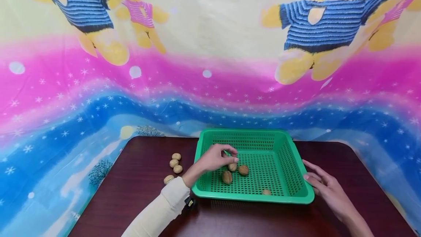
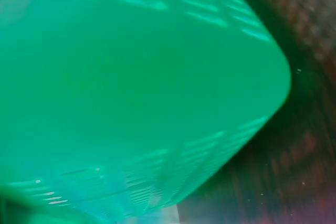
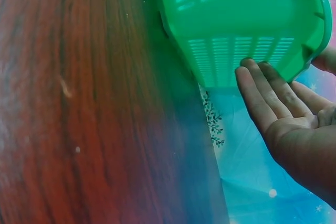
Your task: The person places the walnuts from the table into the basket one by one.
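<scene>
My left hand (image 1: 219, 157) reaches over the left side of the green plastic basket (image 1: 256, 197), thumb and fingertips slightly apart. Nothing shows between them. Just under its thumb lies a walnut (image 1: 232, 167), partly hidden by the hand. Two more walnuts, one round (image 1: 243, 170) and one larger (image 1: 227, 177), rest on the basket floor nearby. Another walnut (image 1: 266, 192) sits by the front wall. At the right rim, my right hand (image 1: 329, 189) holds the basket with the thumb on the rim. Its long fingers (image 3: 262, 90) lie nearly straight against the outer wall.
Left of the basket, several walnuts (image 1: 174, 163) lie on the dark wooden table (image 1: 131, 178), one partly behind the left wrist. A cloth printed with bears (image 1: 210, 94) hangs behind the table. The left wrist view is mostly filled by the basket's green wall (image 2: 147, 77).
</scene>
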`<state>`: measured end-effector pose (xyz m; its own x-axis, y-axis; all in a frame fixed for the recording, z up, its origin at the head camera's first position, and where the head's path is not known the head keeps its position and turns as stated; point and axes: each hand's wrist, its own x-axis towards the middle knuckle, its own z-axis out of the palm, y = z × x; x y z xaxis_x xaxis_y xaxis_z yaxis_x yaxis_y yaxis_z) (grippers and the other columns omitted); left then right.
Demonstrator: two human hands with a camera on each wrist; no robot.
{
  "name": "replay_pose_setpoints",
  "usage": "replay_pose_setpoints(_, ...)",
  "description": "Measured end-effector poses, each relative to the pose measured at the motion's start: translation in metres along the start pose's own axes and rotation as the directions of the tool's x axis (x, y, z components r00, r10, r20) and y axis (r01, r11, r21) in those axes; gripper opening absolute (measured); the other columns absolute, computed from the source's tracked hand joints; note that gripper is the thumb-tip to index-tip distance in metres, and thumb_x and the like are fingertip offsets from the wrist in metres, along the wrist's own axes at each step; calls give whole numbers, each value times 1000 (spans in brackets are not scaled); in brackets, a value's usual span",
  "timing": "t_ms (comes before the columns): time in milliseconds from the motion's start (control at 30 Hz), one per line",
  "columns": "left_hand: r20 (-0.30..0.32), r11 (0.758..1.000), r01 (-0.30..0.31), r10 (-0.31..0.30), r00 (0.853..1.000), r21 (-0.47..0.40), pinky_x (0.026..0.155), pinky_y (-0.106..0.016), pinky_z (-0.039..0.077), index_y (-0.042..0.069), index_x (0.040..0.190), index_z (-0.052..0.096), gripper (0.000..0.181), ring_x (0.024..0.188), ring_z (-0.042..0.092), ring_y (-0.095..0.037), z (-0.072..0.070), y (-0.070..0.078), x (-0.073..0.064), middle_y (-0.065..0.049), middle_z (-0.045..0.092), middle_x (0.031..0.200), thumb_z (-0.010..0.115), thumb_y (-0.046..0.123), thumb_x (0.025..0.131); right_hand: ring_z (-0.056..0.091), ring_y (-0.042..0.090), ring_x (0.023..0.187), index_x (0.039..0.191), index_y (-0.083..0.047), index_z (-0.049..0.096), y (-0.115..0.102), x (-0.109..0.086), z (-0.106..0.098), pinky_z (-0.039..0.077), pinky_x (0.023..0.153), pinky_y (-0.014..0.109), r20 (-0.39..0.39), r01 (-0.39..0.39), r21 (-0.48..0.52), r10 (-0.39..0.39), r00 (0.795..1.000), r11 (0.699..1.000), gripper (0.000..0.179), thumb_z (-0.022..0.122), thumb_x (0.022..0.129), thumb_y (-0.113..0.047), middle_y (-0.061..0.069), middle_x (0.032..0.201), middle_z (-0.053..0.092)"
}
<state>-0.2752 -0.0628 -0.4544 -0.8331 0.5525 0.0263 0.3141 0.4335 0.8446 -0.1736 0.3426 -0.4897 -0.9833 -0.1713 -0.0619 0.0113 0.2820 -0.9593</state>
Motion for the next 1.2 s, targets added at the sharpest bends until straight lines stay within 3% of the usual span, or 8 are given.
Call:
replay_pose_setpoints(133,-79,999,-42,41,996,-10,66,-27,48,22,129,77,28,90,71,-27,-12,3,-5,1,76,122,75,32,103,75,2,111,172,-9,21,-2,1,0,64,87,32,-6,3,-11,-3,1000,1000,66,49,117,-31,-24,123,72)
replay_pose_setpoints(300,-172,999,-36,30,985,-28,72,-32,53,22,130,76,30,93,70,-16,-36,4,-21,-2,76,127,77,32,102,75,2,110,172,-8,21,-3,2,1,64,86,33,-13,0,-17,0,1000,1000,66,49,117,-32,-25,121,72)
replay_pose_setpoints(467,-251,998,3,-19,968,-66,71,-32,49,19,134,74,35,86,67,-23,-62,-2,-41,-8,76,126,77,31,102,75,2,109,172,-9,22,-2,2,0,64,85,33,-20,-4,-27,3,1000,1000,66,49,117,-32,-24,121,72)
replay_pose_setpoints(600,-303,993,43,-75,950,-111,78,-33,53,14,139,71,40,89,69,-26,-76,-11,-57,-11,76,125,76,30,103,74,0,110,172,-9,21,-2,2,-1,64,86,32,-18,-5,-28,4,1000,1000,66,49,117,-32,-26,122,71)
replay_pose_setpoints(700,-340,987,70,-115,933,-142,84,-33,55,12,140,71,42,96,71,-23,-81,-19,-67,-9,76,128,76,30,103,74,0,110,172,-9,21,-2,1,-1,64,86,32,-20,-7,-23,6,1000,1000,66,49,117,-32,-27,121,71)
replay_pose_setpoints(867,-388,974,117,-186,903,-195,65,-29,49,13,136,73,37,86,65,-15,-86,-35,-84,-11,76,124,77,28,102,74,-1,110,172,-9,21,1,1,-1,64,86,31,-21,-19,-19,19,1000,1000,66,49,117,-32,-28,120,71)
replay_pose_setpoints(967,-403,966,139,-219,889,-219,60,-31,46,14,136,73,36,83,63,-17,-87,-46,-95,-13,74,127,77,26,102,73,-2,110,172,-8,20,3,2,-1,64,86,30,-17,-18,-17,17,1000,1000,66,48,117,-29,-28,120,71)
replay_pose_setpoints(1200,-450,951,204,-292,844,-234,76,-35,55,12,136,72,36,97,69,-32,-87,-68,-120,-14,75,127,75,25,103,73,-1,110,172,-8,20,6,2,-1,64,85,30,-5,-3,-14,3,1000,1000,65,48,117,-27,-27,121,71)
